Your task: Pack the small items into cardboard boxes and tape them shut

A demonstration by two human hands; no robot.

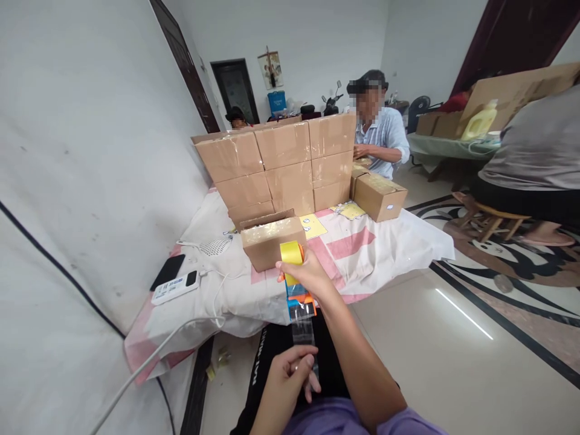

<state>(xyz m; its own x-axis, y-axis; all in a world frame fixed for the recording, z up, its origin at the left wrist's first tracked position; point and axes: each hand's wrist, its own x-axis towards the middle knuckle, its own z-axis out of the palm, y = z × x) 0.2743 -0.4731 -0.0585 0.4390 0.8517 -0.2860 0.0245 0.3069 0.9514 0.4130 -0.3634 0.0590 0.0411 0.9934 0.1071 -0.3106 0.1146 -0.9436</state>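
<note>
My right hand (310, 275) grips a tape dispenser (296, 284) with a yellow roll on top and a blue and orange body. A strip of clear tape (302, 329) runs down from it. My left hand (287, 374) pinches the strip's lower end between thumb and fingers. Just beyond the dispenser a small cardboard box (272, 240) sits on a white and pink cloth (362, 248), its top shiny with tape.
A wall of stacked sealed boxes (283, 166) stands behind it. Another box (379, 196) lies to the right. A seated person (378, 136) works behind the stack; another person (530, 157) sits on a stool at right. A power strip (174, 287) and cables lie at left.
</note>
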